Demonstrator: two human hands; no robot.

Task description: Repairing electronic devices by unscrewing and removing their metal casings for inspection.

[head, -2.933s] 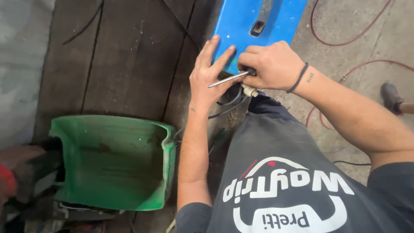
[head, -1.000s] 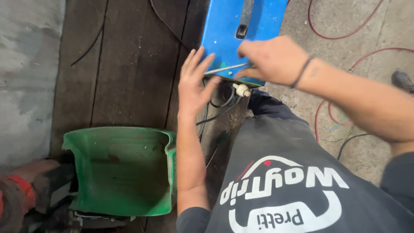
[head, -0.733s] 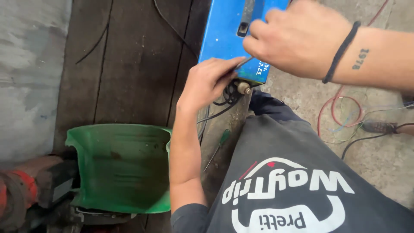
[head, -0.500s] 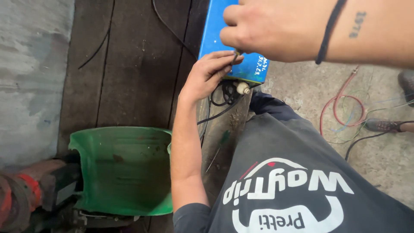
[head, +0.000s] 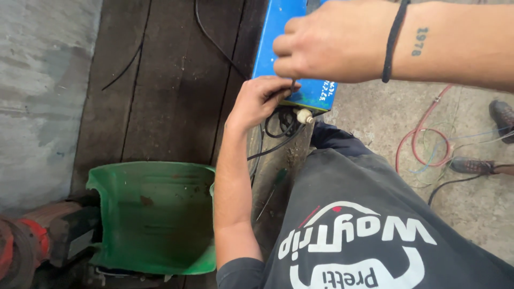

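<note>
Both my hands at the near end of the blue box.

A green plastic seat (head: pixel 152 214) lies left. My left hand (head: pixel 259 101) curls on the blue box (head: pixel 278 48) at its near edge; my right hand (head: pixel 334 40) pinches a thin metal tool (head: pixel 292 85) above the box's near right corner.

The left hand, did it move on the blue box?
Yes. The left hand slid down off the blue box's face to its bottom edge, by the black cables.

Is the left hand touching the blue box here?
Touching. The head view shows the left hand with its fingertips pressed against the lower edge of the blue box, no gap visible.
</note>
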